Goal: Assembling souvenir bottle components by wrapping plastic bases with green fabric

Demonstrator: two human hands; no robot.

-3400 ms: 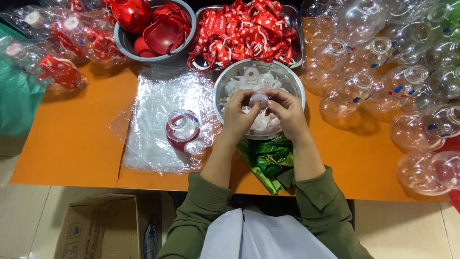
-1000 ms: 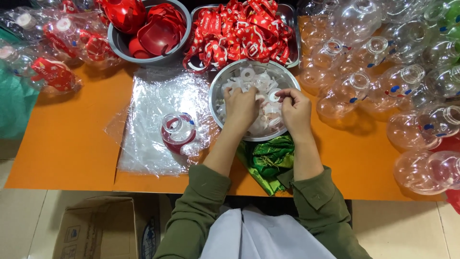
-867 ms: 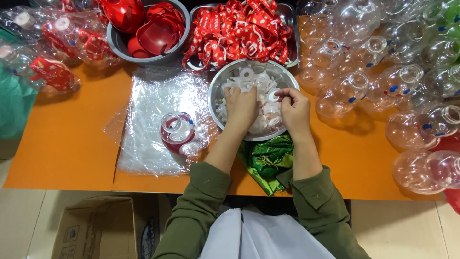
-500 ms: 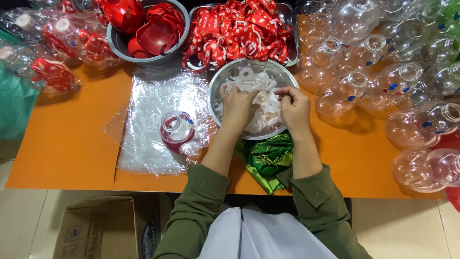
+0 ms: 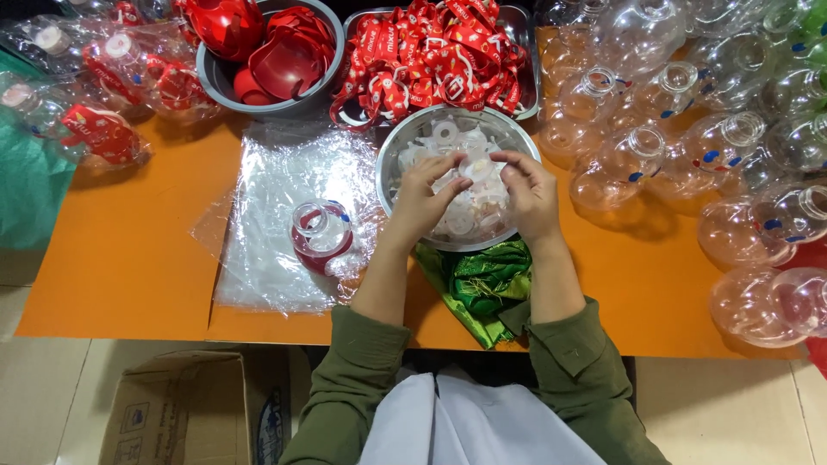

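Over the steel bowl [image 5: 405, 155] of clear plastic caps, the left hand [image 5: 425, 196] and right hand [image 5: 530, 194] each pinched one white cap [image 5: 476, 168] between them, fingers nearly closed.

2 hands [image 5: 428, 194] (3 metal bowls [image 5: 392, 164])

Around the steel bowl [image 5: 392, 176], both hands [image 5: 426, 200] [image 5: 527, 196] hide the small clear caps [image 5: 478, 165] they pinch, the bowl's near rim covers part of a green cloth [image 5: 489, 280], and clear bottles [image 5: 767, 297] beyond it run off the right edge.
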